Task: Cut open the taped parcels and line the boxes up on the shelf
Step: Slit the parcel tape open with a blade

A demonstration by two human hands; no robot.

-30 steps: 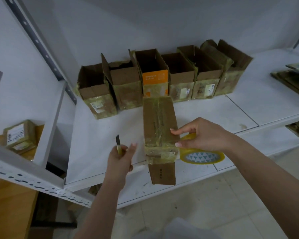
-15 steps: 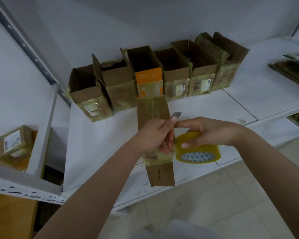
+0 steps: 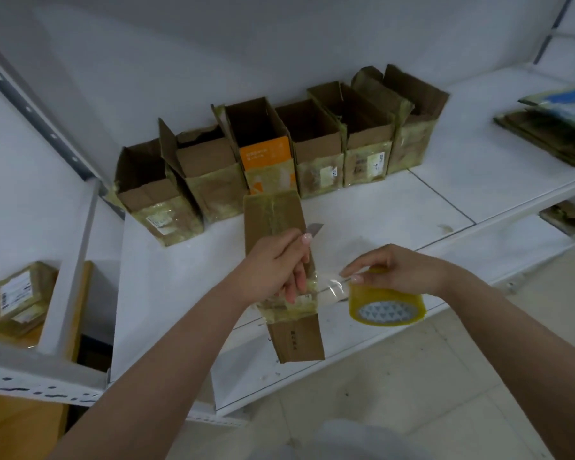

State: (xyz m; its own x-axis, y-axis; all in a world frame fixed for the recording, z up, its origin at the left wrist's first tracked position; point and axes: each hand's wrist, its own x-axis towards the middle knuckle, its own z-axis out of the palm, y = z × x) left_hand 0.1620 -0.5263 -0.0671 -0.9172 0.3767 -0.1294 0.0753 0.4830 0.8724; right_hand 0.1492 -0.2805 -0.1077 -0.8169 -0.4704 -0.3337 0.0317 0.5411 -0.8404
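A long taped cardboard parcel (image 3: 273, 217) lies on the white shelf (image 3: 180, 277), its near end sticking out over the front edge. My left hand (image 3: 276, 267) rests on top of it and grips a small knife (image 3: 314, 230) whose blade points to the right. My right hand (image 3: 392, 270) holds a yellow tape roll (image 3: 387, 305) just right of the parcel. A clear strip of tape (image 3: 329, 288) stretches from the roll to the parcel. Several opened boxes (image 3: 319, 144) stand in a row at the back of the shelf.
A small taped parcel (image 3: 19, 297) sits on a wooden surface at the left, behind a white shelf post (image 3: 70, 270). Flattened cardboard and a blue packet (image 3: 551, 127) lie at the far right. A lower shelf and tiled floor (image 3: 395, 393) are below.
My left hand has moved with the knife from left of the parcel onto its top. My right hand has pulled the roll to the right, drawing out a strip of tape.
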